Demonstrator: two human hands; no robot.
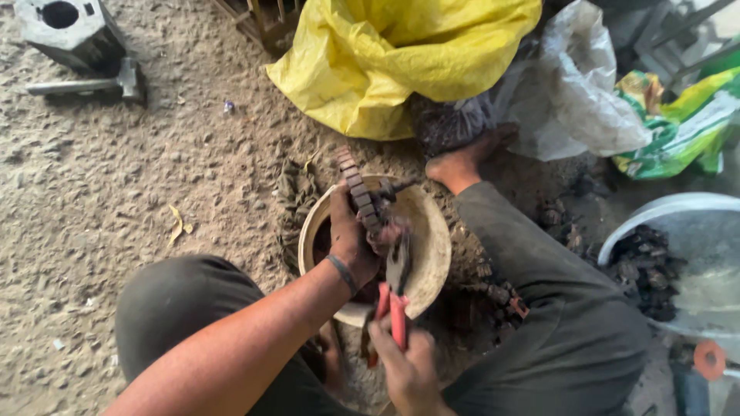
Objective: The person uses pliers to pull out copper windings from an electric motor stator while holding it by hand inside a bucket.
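Grimy, rust-brown linked chain (pixel 356 189)

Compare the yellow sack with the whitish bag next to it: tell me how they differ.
The yellow sack is bright and opaque; the whitish bag is pale, grimy and slightly see-through. The yellow sack looks larger and spreads across the top middle of the view, while the whitish bag sits to its right, more crumpled, between it and a green printed bag. Both lie slumped on the dirt ground, beyond the person's bare foot.
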